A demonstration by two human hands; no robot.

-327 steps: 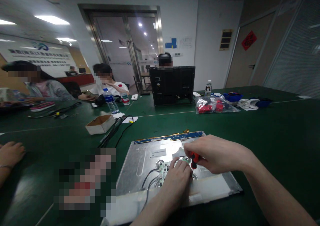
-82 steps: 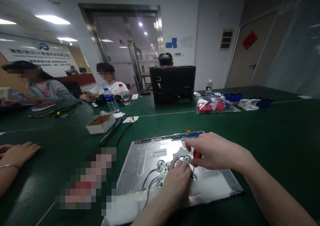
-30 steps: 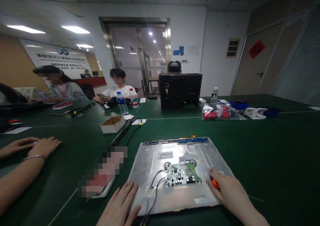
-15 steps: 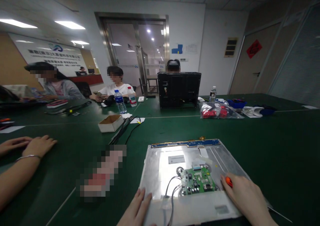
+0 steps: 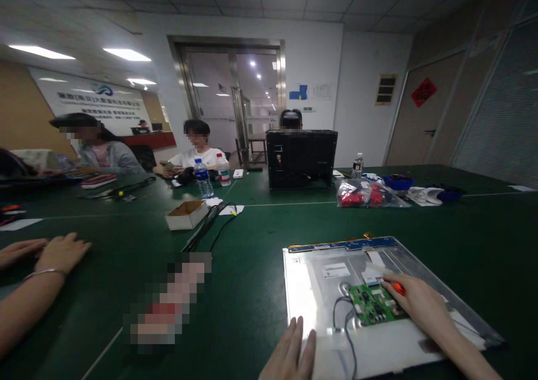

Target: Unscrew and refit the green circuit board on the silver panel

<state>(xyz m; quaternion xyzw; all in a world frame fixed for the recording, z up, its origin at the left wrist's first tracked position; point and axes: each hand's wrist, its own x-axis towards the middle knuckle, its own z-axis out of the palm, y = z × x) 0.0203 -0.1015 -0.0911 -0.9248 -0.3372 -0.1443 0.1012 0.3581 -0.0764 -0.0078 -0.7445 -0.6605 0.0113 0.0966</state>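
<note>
A display panel (image 5: 311, 299) lies back side up on the table, with a silver metal back and a blue circuit strip (image 5: 348, 245) along its far edge. On it sits a green circuit board (image 5: 374, 305) with black cables (image 5: 349, 335) at its left. My left hand (image 5: 292, 353) rests on the panel's near left part, fingers stretched out and holding nothing. Over the board's right side, my right hand (image 5: 420, 304) is closed round a small tool with an orange handle (image 5: 398, 288); its tip is hidden. My right fingertips are by the flat white ribbon cable (image 5: 372, 273).
A green table (image 5: 239, 290) carries a small open box (image 5: 187, 216), bottles (image 5: 203, 178), a black monitor-like casing (image 5: 300, 160) and a plastic bag with red items (image 5: 365, 194). Another person's hands (image 5: 63, 256) rest at the left. A blurred patch (image 5: 170, 304) covers something left of centre.
The panel has shifted right and turned slightly, my left hand moving with it. My right hand has gone from the panel's right side to the board's far edge, still holding the orange-handled tool.
</note>
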